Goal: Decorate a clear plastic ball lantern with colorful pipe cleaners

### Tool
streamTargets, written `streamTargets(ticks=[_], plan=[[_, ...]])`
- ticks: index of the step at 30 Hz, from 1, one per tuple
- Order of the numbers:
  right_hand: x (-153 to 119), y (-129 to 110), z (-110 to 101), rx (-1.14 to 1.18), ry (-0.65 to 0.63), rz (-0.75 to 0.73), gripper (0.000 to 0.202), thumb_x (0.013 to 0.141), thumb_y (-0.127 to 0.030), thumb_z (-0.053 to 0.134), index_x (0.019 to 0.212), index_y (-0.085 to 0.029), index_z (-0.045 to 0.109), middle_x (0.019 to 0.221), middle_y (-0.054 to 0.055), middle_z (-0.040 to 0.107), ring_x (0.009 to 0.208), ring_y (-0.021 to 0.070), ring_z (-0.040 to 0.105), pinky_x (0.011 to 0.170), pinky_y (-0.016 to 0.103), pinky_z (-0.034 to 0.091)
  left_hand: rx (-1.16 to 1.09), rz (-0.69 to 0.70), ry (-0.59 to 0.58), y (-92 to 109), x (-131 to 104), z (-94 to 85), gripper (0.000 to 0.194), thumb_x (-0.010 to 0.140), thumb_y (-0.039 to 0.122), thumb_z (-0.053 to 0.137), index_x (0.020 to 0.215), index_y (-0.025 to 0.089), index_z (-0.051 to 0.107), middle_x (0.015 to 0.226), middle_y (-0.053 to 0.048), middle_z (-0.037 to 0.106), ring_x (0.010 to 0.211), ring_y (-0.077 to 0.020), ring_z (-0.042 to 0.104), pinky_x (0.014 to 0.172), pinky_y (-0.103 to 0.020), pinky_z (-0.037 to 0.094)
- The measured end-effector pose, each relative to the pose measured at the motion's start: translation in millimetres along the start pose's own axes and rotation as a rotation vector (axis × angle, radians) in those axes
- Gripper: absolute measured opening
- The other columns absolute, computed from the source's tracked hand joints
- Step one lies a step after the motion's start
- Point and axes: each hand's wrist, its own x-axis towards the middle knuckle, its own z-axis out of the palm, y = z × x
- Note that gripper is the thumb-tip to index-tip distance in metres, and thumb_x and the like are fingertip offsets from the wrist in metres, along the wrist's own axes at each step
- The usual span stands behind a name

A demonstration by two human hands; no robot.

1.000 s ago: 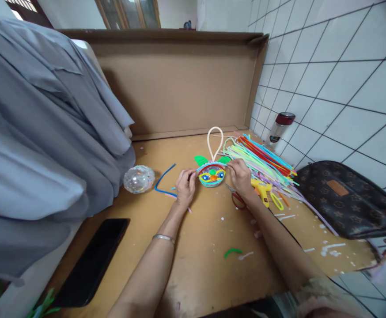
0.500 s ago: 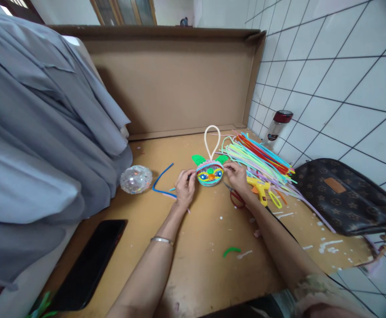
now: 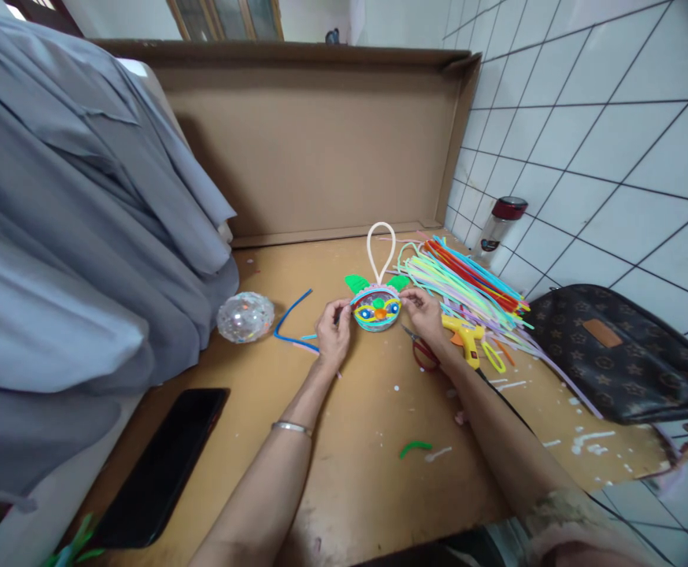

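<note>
A round clear ornament (image 3: 378, 322) sits upright on the table, decorated with coloured pipe cleaners as a face with blue eyes and an orange nose. Green leaf-shaped ears and a tall cream loop (image 3: 381, 252) rise from its top. My left hand (image 3: 333, 327) pinches its left side, fingers closed. On the opposite side, my right hand (image 3: 422, 312) grips the edge with closed fingertips. Red-handled scissors (image 3: 425, 354) lie just under my right wrist. Close to my left hand rests a bent blue pipe cleaner (image 3: 290, 340).
A clear speckled ball (image 3: 245, 317) and a black phone (image 3: 164, 465) lie at left. Piled pipe cleaners (image 3: 462, 276), a yellow glue gun (image 3: 467, 340), a bottle (image 3: 501, 224) and a brown bag (image 3: 627, 354) are at right. A cardboard wall (image 3: 320, 146) stands behind.
The whole view has shifted slightly, with everything a little further right. Both hands keep their hold on the ornament's sides, and nothing has been let go.
</note>
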Motion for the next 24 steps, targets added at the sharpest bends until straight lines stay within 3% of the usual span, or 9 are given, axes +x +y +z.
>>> streamTargets(ticks=[10, 24], plan=[[-6.3, -8.1, -0.8, -0.09, 0.018, -0.062, 0.014, 0.076, -0.029, 0.056, 0.081, -0.02, 0.065, 0.072, 0.002, 0.067, 0.063, 0.0159, 0.058, 0.062, 0.029, 0.05, 0.014, 0.008, -0.005, -4.0, -1.5, 1.2, 0.022, 0.089, 0.037, 0.054, 0.092, 0.017, 0.062, 0.097, -0.01, 0.072, 0.09, -0.0188, 0.069, 0.082, -0.031, 0.053], [-8.9, -7.2, -4.4, -0.232, -0.03, -0.312, 0.014, 0.085, -0.023, 0.053, 0.085, -0.022, 0.067, 0.085, 0.004, 0.07, 0.078, 0.0195, 0.064, 0.07, 0.032, 0.051, 0.123, 0.029, -0.02, -2.6, -2.3, -1.9, 0.019, 0.088, 0.032, 0.056, 0.089, 0.017, 0.068, 0.084, -0.006, 0.072, 0.078, -0.017, 0.067, 0.076, -0.029, 0.051]])
